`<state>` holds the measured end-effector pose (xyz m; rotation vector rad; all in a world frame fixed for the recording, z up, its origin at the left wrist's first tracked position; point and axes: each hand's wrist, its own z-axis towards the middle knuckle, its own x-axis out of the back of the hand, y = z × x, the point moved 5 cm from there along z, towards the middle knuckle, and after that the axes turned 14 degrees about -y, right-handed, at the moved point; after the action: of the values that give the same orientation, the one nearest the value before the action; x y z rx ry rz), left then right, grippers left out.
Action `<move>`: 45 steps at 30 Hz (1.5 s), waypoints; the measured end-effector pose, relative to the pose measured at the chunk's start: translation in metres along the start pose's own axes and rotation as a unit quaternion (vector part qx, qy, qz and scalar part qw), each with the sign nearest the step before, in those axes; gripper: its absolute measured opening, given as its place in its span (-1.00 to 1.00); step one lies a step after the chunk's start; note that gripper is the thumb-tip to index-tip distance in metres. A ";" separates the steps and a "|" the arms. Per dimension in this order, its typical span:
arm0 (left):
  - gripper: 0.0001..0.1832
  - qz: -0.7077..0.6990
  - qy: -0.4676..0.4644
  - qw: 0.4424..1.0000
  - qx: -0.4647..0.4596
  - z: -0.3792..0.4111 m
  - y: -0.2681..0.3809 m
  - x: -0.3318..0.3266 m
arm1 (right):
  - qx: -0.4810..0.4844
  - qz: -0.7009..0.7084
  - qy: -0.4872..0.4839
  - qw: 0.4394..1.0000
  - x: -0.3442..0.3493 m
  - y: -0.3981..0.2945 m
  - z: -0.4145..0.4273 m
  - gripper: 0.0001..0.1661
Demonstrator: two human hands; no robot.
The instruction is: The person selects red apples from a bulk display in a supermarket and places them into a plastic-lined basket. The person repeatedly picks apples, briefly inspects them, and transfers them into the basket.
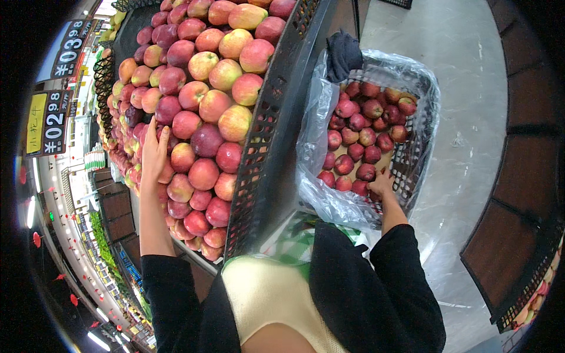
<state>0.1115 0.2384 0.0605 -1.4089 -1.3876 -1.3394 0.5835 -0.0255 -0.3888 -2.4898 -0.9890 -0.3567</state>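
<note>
Heaped red and yellow apples [204, 174] fill a sloping display at left. My left hand [154, 148] lies against the heap, fingers extended upward beside a dark gap between apples; whether it grips one is unclear. To the right, a crate lined with clear plastic film [311, 167] holds a layer of dark red apples [355, 152]. My right hand [382, 183] reaches into the crate's near right corner, at a dark red apple partly hidden beneath its fingers. Whether the fingers close on that apple cannot be told.
A black perforated panel [254, 145] edges the display beside the crate. A dark cloth [344, 55] hangs over the crate's far left corner. Grey floor [468, 132] runs along the right, bordered by brown display panels [523, 167]. Price signs [59, 123] stand at far left.
</note>
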 end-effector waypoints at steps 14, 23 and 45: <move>-0.26 0.023 0.043 0.998 0.043 -0.019 0.011 0.005 | -0.023 -0.173 0.135 0.975 -0.013 -0.052 0.006 -0.13; -0.70 0.023 0.260 0.962 -0.080 -0.046 0.085 0.006 | 0.109 0.096 0.148 0.978 0.032 -0.046 -0.009 -0.14; -0.14 -0.654 -0.004 0.753 -0.080 -0.090 0.105 0.019 | 0.163 -0.306 0.129 0.929 -0.123 0.062 0.145 -0.54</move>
<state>0.1957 0.1405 0.1123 -0.3077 -2.4527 -2.2788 0.5504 -0.0678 -0.5813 -1.7413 -1.5500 -0.6312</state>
